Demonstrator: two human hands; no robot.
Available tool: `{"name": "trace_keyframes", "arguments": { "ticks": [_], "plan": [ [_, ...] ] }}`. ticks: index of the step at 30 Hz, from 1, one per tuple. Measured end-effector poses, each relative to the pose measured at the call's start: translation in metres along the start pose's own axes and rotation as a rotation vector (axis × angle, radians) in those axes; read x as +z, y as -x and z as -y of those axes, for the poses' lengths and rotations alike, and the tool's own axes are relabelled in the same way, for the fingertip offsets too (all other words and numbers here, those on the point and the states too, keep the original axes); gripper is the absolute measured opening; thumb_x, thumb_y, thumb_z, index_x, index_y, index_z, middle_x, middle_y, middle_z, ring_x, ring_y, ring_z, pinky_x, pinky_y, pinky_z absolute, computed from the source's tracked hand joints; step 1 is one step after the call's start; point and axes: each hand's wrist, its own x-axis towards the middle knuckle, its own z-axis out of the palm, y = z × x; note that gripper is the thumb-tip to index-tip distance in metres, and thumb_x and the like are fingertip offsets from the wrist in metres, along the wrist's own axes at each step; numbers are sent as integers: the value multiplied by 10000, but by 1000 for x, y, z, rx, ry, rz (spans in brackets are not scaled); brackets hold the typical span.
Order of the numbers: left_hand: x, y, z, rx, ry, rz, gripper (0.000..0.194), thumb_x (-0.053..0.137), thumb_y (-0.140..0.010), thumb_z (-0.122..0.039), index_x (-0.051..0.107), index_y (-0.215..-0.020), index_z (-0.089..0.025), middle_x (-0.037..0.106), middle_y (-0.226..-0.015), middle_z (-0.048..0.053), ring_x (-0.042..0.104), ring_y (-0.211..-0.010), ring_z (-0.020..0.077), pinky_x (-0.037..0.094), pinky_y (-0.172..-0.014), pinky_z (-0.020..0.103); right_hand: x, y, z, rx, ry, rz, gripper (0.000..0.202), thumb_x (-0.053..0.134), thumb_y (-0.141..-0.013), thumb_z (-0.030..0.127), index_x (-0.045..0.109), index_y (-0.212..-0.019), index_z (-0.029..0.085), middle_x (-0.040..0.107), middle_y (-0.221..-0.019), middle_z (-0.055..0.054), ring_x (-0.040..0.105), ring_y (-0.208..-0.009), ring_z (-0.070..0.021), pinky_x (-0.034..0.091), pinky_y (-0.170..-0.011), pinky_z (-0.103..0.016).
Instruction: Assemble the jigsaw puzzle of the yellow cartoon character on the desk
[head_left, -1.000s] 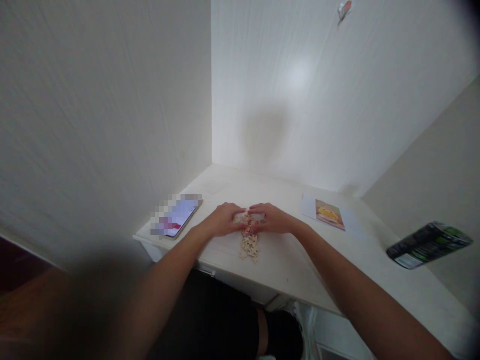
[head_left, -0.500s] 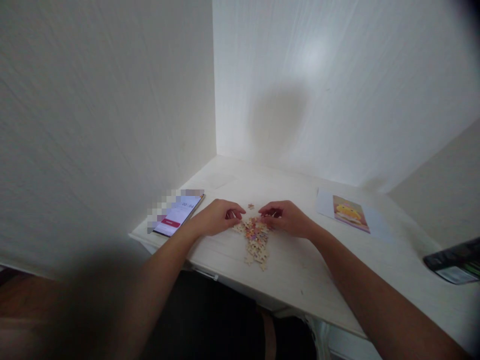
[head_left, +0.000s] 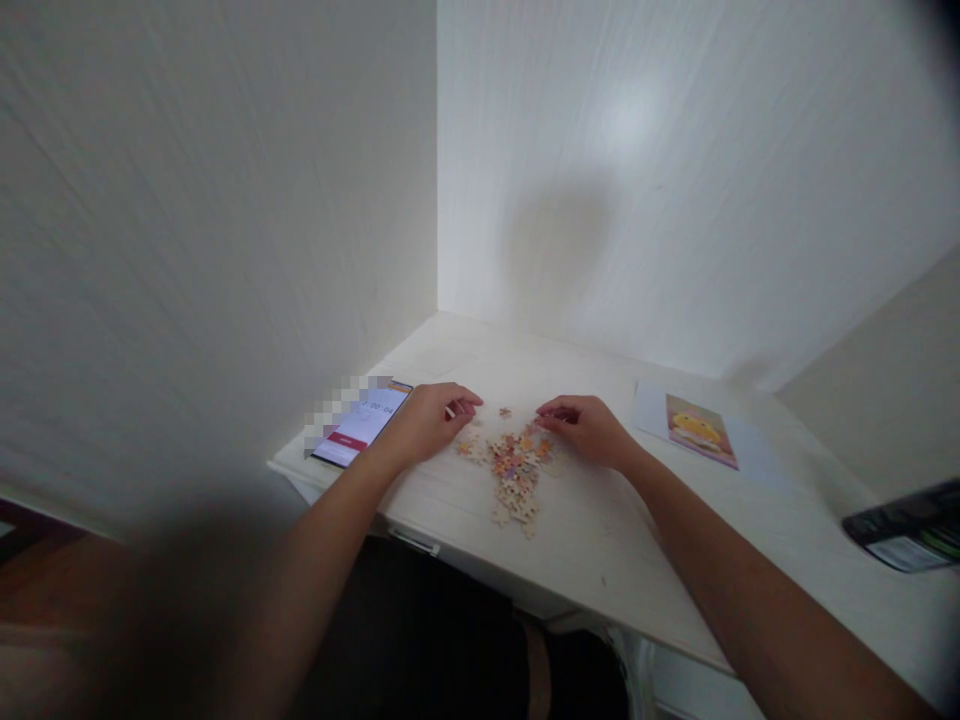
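Note:
A loose pile of small jigsaw puzzle pieces (head_left: pixel 514 480), some pale and some orange or purple, lies on the white desk between my hands. One single jigsaw piece (head_left: pixel 505 412) sits apart, just beyond the pile. My left hand (head_left: pixel 439 424) is at the pile's upper left, its fingers loosely bent and the thumb a little away from them. Across from it, my right hand (head_left: pixel 585 428) has thumb and forefinger drawn close together by the pile's upper right edge; what is between the tips is too small to make out.
A phone (head_left: pixel 360 425) with a timer on its screen lies left of my left wrist. To the right is a sheet with a printed yellow picture (head_left: pixel 701 430). A dark container (head_left: pixel 904 525) is at the far right. Walls (head_left: pixel 570 200) close off the desk's back and left.
Both hands have drawn back from the pile, moving slightly up and apart. The pieces are more spread out, with several orange ones now showing at the left and right.

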Motion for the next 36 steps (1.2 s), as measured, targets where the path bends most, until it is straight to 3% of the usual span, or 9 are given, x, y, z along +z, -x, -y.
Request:
{"name": "trace_keyframes", "arguments": {
  "ticks": [7,13,19,25,36],
  "plan": [
    [4,2,-13,55,-164,61,211,583,-836,-167,738,-973,-207,722,-893,34,630,-771,139,472,-749,268,-2,1,-1,-29,7,65,177,631,-836,354,731,-858,210,752,-871,-53,669,-766,-190,502,-697,-310],
    [14,3,-11,112,-217,161,216,567,-850,-206,740,-977,-216,725,-951,41,639,-867,169,464,-810,288,-11,-1,-11,-32,40,40,205,604,-836,353,722,-838,186,738,-848,-65,653,-764,-190,491,-690,-303],
    [15,3,-8,31,-219,108,281,576,-862,-315,695,-1075,-176,698,-973,80,623,-807,167,475,-793,308,-20,0,-21,17,145,6,231,617,-823,354,731,-909,172,732,-806,-61,635,-706,-185,469,-629,-295],
    [16,-2,-5,-35,-182,89,312,640,-829,-372,702,-1064,-177,700,-903,59,612,-753,156,470,-777,300,-22,0,-17,9,253,-3,203,607,-838,289,747,-952,195,740,-911,-82,638,-785,-197,476,-733,-328],
    [16,-1,-3,-26,-134,118,246,595,-829,-230,716,-1042,-206,712,-880,28,610,-715,124,455,-720,261,-23,7,-11,-71,238,122,193,625,-824,221,750,-971,230,735,-947,-52,658,-804,-174,499,-696,-281]
  ]
}}
